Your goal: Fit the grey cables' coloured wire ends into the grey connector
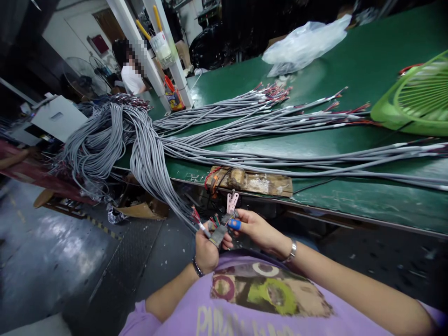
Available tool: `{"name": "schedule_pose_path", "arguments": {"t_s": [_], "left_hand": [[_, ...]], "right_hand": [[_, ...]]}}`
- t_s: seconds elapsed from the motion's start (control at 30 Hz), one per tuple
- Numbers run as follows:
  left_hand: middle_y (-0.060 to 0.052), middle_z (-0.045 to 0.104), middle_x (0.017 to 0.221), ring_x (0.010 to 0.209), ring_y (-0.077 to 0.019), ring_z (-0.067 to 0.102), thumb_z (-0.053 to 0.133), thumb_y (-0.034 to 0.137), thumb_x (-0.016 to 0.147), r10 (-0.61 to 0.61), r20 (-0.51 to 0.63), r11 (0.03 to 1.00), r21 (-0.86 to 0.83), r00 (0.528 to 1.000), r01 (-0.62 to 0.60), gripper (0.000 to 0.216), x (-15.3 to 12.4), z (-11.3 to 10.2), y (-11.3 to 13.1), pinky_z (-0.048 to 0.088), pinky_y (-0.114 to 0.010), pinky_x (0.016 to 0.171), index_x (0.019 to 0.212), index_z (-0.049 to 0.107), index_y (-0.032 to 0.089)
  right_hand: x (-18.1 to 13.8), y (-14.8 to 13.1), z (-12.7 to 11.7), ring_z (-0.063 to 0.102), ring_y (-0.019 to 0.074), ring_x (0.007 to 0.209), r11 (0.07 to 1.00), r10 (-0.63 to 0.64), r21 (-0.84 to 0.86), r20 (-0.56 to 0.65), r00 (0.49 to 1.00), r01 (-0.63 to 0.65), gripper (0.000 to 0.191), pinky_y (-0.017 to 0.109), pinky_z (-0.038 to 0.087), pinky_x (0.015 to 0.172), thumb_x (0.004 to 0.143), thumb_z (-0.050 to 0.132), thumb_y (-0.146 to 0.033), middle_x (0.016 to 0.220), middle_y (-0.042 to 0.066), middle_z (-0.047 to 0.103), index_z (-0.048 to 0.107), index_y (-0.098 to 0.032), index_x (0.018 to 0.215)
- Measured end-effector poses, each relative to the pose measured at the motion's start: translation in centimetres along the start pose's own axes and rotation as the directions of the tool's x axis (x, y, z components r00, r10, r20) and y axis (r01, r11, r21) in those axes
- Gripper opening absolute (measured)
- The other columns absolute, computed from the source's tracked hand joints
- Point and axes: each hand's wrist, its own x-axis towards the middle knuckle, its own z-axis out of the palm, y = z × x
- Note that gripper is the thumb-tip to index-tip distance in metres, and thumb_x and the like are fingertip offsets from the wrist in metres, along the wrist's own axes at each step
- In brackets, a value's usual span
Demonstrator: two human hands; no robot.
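Observation:
In front of my body, my left hand [207, 249] is closed around the end of a grey cable [206, 232] and a worn grey pad-like piece [219, 234]. Thin coloured wires [214, 219] fan out just above those fingers. My right hand [261, 231], with blue tape [234, 225] on its thumb, pinches a smaller dark grey piece [229, 216] close to the left fingertips; its exact kind is unclear. Directly above that hand, a pink clip [232, 202] hangs at the bench edge, below a wooden board [268, 183].
Long bundles of grey cables [217, 133] lie across the green bench [350, 196] and droop over its edge at left. A green fan [416, 98] stands at right, a plastic bag [306, 44] behind. White posts [140, 42] rise at the back; a person [132, 77] is beyond.

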Motion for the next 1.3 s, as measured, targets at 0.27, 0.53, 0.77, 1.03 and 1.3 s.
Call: {"name": "schedule_pose_path", "arguments": {"t_s": [0.27,0.53,0.77,1.03,1.3], "left_hand": [[-0.001,0.062,0.050,0.036,-0.0088,0.053,0.068,0.043,0.071,-0.015,-0.011,0.998,0.068,1.000,0.016,0.032,0.0,-0.2,-0.1,0.033,-0.017,0.036,0.062,0.056,0.014],[-0.001,0.062,0.050,0.036,-0.0083,0.052,0.066,0.045,0.071,0.004,-0.032,0.998,0.062,0.999,-0.002,0.033,-0.1,-0.1,0.0,0.031,-0.017,0.036,0.064,0.055,0.015],[0.000,0.062,0.050,0.036,-0.0084,0.052,0.065,0.042,0.073,0.025,-0.060,0.998,0.059,0.998,-0.022,0.030,-0.2,-0.2,-0.2,0.031,-0.017,0.036,0.065,0.054,0.015],[0.000,0.061,0.050,0.037,-0.0085,0.053,0.066,0.041,0.071,0.045,-0.135,0.999,0.021,0.990,-0.043,0.030,-0.2,-0.1,0.2,0.031,-0.017,0.035,0.065,0.054,0.015],[0.003,0.059,0.049,0.035,-0.0075,0.049,0.065,0.046,0.073,0.074,-0.114,0.997,0.042,0.991,-0.069,0.033,-0.2,0.7,1.1,0.033,-0.017,0.036,0.065,0.050,0.017]], "right_hand": [[0.4,0.2,-0.6,0.043,0.0059,0.048,0.994,0.037,0.109,-0.146,0.989,-0.021,0.029,0.022,0.033,0.050,0.062,0.076,-0.035,0.058,-0.004,0.053,0.058,-0.015,0.070],[-0.1,0.5,0.0,0.044,0.0075,0.050,0.997,0.078,0.027,-0.044,0.996,-0.077,0.030,0.024,0.035,0.051,0.066,0.074,-0.039,0.057,-0.002,0.055,0.059,-0.015,0.073],[0.2,0.2,0.9,0.044,0.0081,0.048,0.998,0.032,-0.049,-0.036,0.999,-0.034,0.033,0.024,0.029,0.050,0.067,0.071,-0.043,0.053,-0.002,0.057,0.055,-0.015,0.071],[0.2,1.1,0.5,0.038,0.0063,0.047,0.999,0.052,-0.002,-0.135,0.989,-0.053,0.031,0.023,0.028,0.048,0.062,0.075,-0.038,0.051,-0.004,0.049,0.056,-0.014,0.064],[0.7,0.3,-1.5,0.052,0.0110,0.058,0.948,0.101,0.317,-0.171,0.980,-0.042,0.037,0.025,0.044,0.058,0.072,0.063,-0.053,0.069,0.002,0.060,0.062,-0.016,0.074]]}}
